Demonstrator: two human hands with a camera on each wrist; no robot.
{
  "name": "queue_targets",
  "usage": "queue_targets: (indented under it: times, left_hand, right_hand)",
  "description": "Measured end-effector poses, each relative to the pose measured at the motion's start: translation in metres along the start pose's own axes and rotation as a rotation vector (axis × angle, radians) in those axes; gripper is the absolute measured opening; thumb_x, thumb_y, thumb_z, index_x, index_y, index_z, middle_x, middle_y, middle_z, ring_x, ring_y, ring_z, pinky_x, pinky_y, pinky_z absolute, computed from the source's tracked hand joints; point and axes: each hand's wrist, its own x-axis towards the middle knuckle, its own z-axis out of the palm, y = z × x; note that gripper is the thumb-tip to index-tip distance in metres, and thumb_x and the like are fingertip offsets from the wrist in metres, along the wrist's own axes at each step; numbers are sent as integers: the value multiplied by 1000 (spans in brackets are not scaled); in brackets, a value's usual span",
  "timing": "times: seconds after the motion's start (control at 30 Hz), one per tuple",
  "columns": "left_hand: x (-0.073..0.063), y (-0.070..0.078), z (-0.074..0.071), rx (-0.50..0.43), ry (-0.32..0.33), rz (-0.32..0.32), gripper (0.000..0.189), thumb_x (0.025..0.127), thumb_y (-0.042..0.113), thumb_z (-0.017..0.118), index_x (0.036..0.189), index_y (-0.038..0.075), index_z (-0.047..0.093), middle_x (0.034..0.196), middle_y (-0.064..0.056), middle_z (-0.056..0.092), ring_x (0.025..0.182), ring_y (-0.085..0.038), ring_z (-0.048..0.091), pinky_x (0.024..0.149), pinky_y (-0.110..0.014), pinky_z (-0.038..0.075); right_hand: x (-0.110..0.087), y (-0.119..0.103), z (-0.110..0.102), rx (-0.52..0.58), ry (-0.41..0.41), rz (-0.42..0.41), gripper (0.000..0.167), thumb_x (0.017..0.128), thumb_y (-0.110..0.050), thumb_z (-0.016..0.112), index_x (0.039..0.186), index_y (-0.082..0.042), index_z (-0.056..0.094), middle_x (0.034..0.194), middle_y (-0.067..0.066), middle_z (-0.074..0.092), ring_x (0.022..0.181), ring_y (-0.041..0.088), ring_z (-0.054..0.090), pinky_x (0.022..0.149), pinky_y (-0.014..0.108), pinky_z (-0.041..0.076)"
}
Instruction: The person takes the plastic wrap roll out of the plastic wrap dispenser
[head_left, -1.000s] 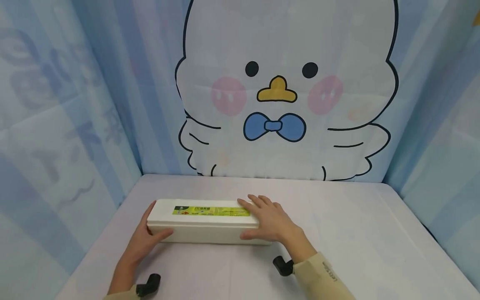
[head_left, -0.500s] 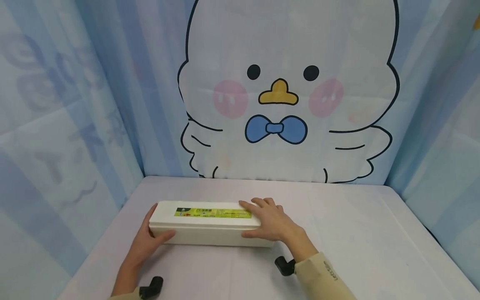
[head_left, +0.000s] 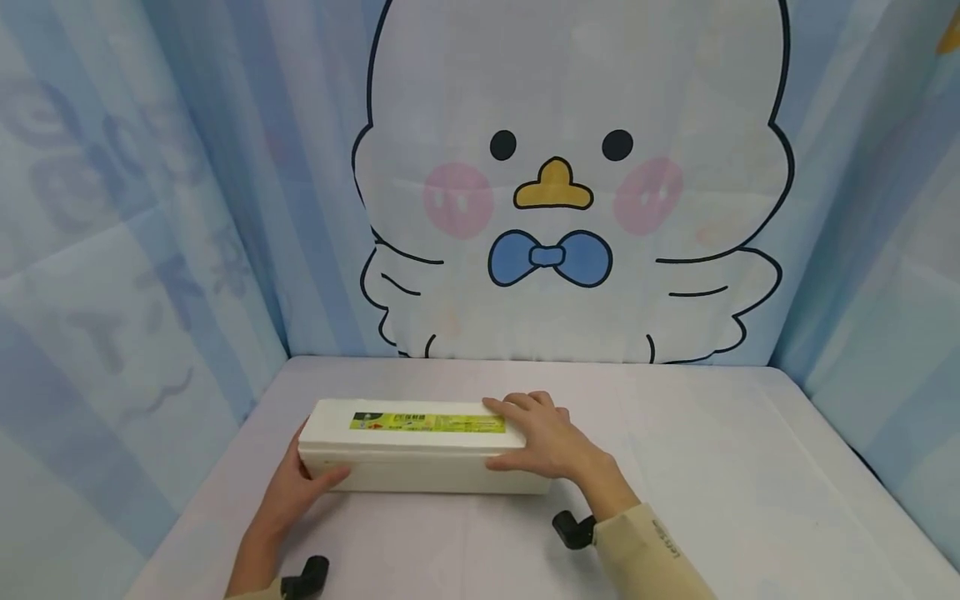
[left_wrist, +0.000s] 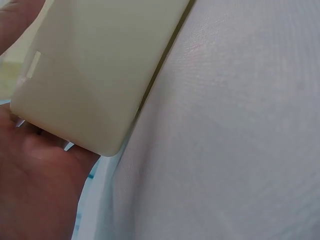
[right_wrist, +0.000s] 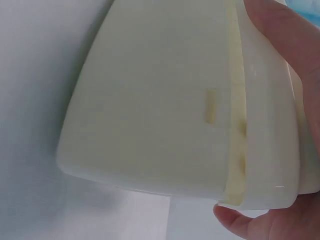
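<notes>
White box (head_left: 416, 472), oblong, lidded, yellow-green label (head_left: 427, 422) on top; lies lengthwise from nine to three o'clock on the pale counter (head_left: 720, 475), near seven o'clock from the head view's centre. Left hand (head_left: 291, 490): grip wrapped around the nine o'clock end, thumb on the near face. Right hand (head_left: 553, 442): grip clasping the three o'clock end, thumb on the near face, fingers across the top. Black fitting (head_left: 306, 577) at each wrist. Cloth backdrop (head_left: 555, 325) at twelve o'clock, printed with a cartoon bird in blue bow tie.

The white box (head_left: 420, 475) blocks the way, but the table (head_left: 420, 379) behind it leaves passage.
</notes>
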Motion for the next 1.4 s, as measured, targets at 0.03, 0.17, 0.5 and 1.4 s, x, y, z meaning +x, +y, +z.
queue_targets:
  times: [0.03, 0.17, 0.5, 1.4]
  left_hand:
    - [0, 0, 1, 3, -6, -6, 107, 88, 19, 80, 162, 6, 5, 160, -26, 26, 140, -40, 33, 112, -61, 26]
    - [1, 0, 6, 31, -22, -27, 105, 90, 24, 79, 162, 6, 6, 162, -25, 21, 146, -44, 24, 114, -64, 22]
    - [7, 2, 10, 207, -16, -22, 92, 97, 37, 69, 163, 10, 11, 165, -25, 14, 149, -47, 14, 113, -69, 16]
    - [14, 4, -3, 466, -89, 104, 99, 94, 45, 70, 159, -5, 13, 162, -31, 13, 146, -52, 14, 112, -69, 18]
  right_hand:
    - [-1, 1, -2, 6, 9, -2, 84, 80, -61, 77, 153, -30, 47, 147, 2, 50, 133, 32, 39, 97, 55, 38]
    - [-7, 4, -12, 48, 53, 10, 83, 81, -58, 78, 153, -29, 48, 149, 4, 49, 135, 32, 37, 100, 59, 37]
    - [-35, 15, -37, 98, 187, 64, 87, 81, -56, 80, 155, -29, 43, 153, 4, 45, 137, 34, 33, 98, 70, 38]
    - [-120, 38, -72, 8, 334, 153, 95, 78, -55, 83, 156, -17, 42, 151, 13, 45, 135, 40, 31, 93, 69, 41]
